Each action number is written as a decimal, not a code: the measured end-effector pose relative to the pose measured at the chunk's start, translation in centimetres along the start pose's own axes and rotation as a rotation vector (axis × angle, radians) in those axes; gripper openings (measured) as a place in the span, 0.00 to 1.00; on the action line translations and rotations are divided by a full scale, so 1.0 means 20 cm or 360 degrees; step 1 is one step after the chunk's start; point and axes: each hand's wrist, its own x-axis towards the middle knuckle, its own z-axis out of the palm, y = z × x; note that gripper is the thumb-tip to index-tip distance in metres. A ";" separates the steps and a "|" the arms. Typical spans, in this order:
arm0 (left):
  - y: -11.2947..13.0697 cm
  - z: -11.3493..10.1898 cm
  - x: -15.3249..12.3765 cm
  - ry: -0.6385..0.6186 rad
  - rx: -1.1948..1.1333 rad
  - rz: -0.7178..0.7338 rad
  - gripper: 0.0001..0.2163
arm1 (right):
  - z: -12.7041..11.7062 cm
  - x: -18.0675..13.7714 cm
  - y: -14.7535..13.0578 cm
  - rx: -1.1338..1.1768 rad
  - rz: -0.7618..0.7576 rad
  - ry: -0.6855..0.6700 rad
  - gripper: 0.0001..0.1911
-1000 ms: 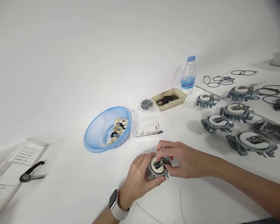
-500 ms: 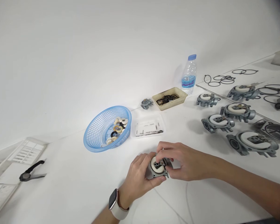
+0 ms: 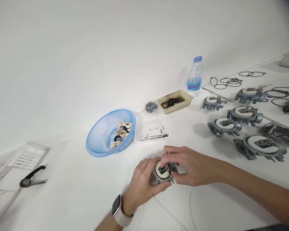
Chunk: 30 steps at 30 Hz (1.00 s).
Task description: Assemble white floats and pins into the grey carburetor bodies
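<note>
Rectangular white trays with compartments (image 3: 29, 156) stand at the left edge of the worktop (image 3: 69, 186). A black-handled tool (image 3: 26, 182) lies just beside them, its two arms spread apart. Next is a blue mesh basket (image 3: 93, 136), containing curved white, cream and black parts (image 3: 121, 132) gathered toward its right side.

The left hand (image 3: 143, 179), with a smartwatch (image 3: 117, 205) at the wrist, is partly closed around a metal body (image 3: 167, 180): fingers at the far side, thumb at the near side. The metal body is located near the front of the worktop, between both hands. A white C-shaped insert (image 3: 160, 174) faces upward on it.

Behind, a small metal housing (image 3: 151, 107) sits near the wall. A shallow white tray (image 3: 167, 126), holding thin small parts, is positioned in front of it. A beige tray (image 3: 189, 100) contains black rings (image 3: 173, 102).

The right hand (image 3: 186, 163) is partly closed, thumb and fingertips at the fittings on the body's right side; whether it grips a separate part cannot be determined. A bottle (image 3: 194, 77) stands upright behind the beige tray. Farther right are five similar metal units (image 3: 258, 119) with white inserts and, beyond, loose black loops (image 3: 234, 82).
</note>
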 end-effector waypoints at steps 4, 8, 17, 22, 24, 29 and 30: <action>0.00 0.00 0.00 0.0006 -0.0017 0.0007 0.25 | 0.00 0.00 0.00 0.0002 -0.0014 -0.0005 0.18; 0.00 0.00 0.00 0.0009 -0.0009 0.0004 0.26 | 0.00 0.01 0.00 -0.0020 0.0024 0.0018 0.18; 0.00 0.00 0.00 0.0043 0.0007 0.0027 0.25 | 0.00 0.01 0.00 -0.0028 0.0020 0.0015 0.17; 0.00 0.00 0.00 0.0030 0.0014 0.0018 0.25 | 0.00 0.01 0.00 -0.0035 0.0032 0.0032 0.17; 0.00 0.00 0.00 0.0028 0.0018 0.0014 0.25 | 0.00 0.01 0.00 -0.0032 0.0035 0.0032 0.17; 0.01 0.00 -0.01 0.0024 0.0031 0.0001 0.24 | 0.00 0.00 0.00 -0.0023 0.0010 0.0048 0.16; 0.01 0.00 0.00 0.0026 0.0030 0.0001 0.24 | 0.00 0.00 0.00 -0.0021 0.0007 0.0053 0.16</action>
